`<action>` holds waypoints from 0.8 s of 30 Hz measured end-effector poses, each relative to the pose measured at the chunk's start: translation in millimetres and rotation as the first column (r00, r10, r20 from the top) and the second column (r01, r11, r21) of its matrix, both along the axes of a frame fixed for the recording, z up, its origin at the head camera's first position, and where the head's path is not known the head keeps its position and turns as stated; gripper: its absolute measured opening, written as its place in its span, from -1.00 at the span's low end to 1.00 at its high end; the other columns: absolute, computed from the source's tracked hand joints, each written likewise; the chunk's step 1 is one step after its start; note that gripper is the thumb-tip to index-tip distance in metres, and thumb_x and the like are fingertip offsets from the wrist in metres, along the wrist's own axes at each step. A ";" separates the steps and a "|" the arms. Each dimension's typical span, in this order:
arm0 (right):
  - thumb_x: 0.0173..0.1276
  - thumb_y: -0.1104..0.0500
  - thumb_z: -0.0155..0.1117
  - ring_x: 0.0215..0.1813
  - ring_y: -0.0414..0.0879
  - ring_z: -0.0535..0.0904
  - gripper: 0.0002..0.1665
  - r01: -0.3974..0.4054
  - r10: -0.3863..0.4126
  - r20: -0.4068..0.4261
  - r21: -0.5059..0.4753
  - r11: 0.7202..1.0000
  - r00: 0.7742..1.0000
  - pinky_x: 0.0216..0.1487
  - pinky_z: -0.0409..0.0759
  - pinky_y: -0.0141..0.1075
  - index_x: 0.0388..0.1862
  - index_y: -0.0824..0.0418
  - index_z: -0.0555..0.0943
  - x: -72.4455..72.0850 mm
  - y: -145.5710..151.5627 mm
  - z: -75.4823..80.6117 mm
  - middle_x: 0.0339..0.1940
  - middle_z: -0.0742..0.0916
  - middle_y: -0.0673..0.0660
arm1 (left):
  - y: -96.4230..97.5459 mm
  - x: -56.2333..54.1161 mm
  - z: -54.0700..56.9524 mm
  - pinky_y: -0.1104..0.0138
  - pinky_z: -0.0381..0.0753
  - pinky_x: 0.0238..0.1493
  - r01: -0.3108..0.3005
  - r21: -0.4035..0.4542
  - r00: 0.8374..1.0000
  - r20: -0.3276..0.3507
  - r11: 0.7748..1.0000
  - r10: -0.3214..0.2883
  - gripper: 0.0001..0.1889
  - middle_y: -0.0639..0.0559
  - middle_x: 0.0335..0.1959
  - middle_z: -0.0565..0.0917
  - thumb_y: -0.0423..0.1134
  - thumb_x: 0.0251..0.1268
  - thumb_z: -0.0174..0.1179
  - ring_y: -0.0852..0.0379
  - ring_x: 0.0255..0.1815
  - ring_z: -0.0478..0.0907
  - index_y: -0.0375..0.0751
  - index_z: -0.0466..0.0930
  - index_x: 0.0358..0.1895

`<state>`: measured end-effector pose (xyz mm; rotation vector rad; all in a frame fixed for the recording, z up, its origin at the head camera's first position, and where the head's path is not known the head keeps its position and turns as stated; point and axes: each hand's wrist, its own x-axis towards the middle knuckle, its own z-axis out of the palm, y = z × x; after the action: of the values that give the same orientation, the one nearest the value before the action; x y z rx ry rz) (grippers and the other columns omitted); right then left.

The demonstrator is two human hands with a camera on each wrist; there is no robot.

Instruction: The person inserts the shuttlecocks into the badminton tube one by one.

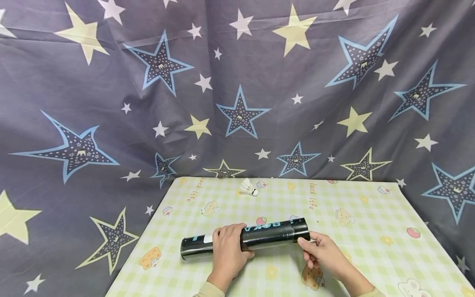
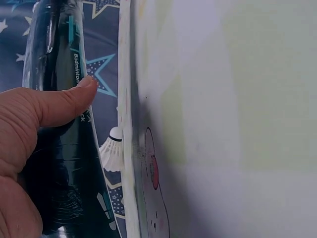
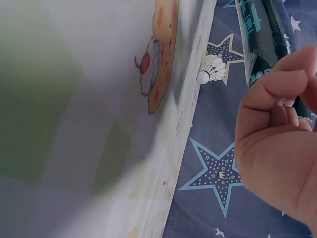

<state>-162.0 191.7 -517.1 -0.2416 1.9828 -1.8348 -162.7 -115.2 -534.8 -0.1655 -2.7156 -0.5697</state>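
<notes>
A black shuttlecock tube with turquoise lettering is held lengthwise, a little above the tabletop, its right end slightly higher. Around its middle my left hand grips it, thumb wrapped along the near side; the left wrist view shows this thumb across the tube and the printed word "Badminton". At the right end, thumb and forefinger of my right hand pinch the rim, the other fingers curled below. That end's face is turned away in the head view. A white shuttlecock lies farther back on the cloth.
A green and white checked cloth with cartoon prints covers the table. Behind and beside it hangs a dark grey curtain with stars, meeting the table's back edge just past the shuttlecock.
</notes>
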 end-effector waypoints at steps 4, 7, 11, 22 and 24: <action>0.64 -0.05 0.26 -0.61 -0.22 0.59 -0.50 0.038 -0.038 0.002 0.035 0.999 0.999 -0.54 0.47 -0.44 0.12 0.41 0.57 -5.5 3.9 -1.8 -0.57 0.70 -0.02 | -1.7 -0.4 -0.6 -0.13 0.38 0.40 -0.017 -0.009 1.000 0.021 1.000 0.017 -0.09 0.03 0.16 0.78 0.03 -0.39 0.86 -0.08 0.22 0.64 0.05 0.67 0.25; 0.64 -0.06 0.26 -0.60 -0.22 0.59 -0.47 0.076 -0.075 -0.019 0.079 0.994 0.997 -0.54 0.49 -0.41 0.18 0.41 0.59 -13.3 10.1 -1.0 -0.55 0.70 -0.01 | -4.5 -1.0 0.1 -0.14 0.40 0.39 -0.042 -0.007 0.999 0.032 0.999 0.042 -0.09 0.00 0.16 0.78 0.03 -0.38 0.86 -0.11 0.21 0.64 0.04 0.68 0.25; 0.64 -0.06 0.26 -0.58 -0.21 0.58 -0.45 0.151 -0.145 -0.052 0.141 0.978 0.988 -0.54 0.51 -0.39 0.29 0.39 0.61 -30.2 17.5 3.3 -0.53 0.70 0.02 | -10.6 -1.6 2.0 -0.18 0.40 0.39 -0.094 0.009 0.995 0.031 0.995 0.094 -0.10 -0.04 0.16 0.78 0.02 -0.38 0.85 -0.15 0.21 0.64 0.01 0.69 0.24; 0.63 0.11 0.27 -0.27 0.07 0.77 -0.62 0.237 -0.037 -0.422 0.432 0.870 0.906 -0.32 0.70 -0.29 0.24 0.31 0.70 -113.9 -29.6 12.4 -0.12 0.83 0.26 | -40.2 -3.2 11.3 -0.19 0.38 0.39 -0.185 0.051 0.982 -0.016 0.981 0.186 -0.10 -0.07 0.20 0.77 0.01 -0.31 0.84 -0.17 0.25 0.63 -0.02 0.68 0.28; 0.62 0.13 0.27 -0.15 0.10 0.79 -0.63 0.235 0.041 -0.480 0.499 0.834 0.876 -0.16 0.77 -0.18 0.26 0.29 0.70 -127.5 -47.3 10.8 0.04 0.83 0.29 | -45.9 -3.7 13.2 -0.19 0.37 0.39 -0.204 0.058 0.978 -0.019 0.977 0.206 -0.11 -0.07 0.21 0.77 0.01 -0.30 0.83 -0.18 0.26 0.62 -0.02 0.67 0.29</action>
<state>-289.5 144.5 -506.2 -0.4468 2.8189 -1.2453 -166.4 -161.1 -521.6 0.1207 -2.6466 -0.5776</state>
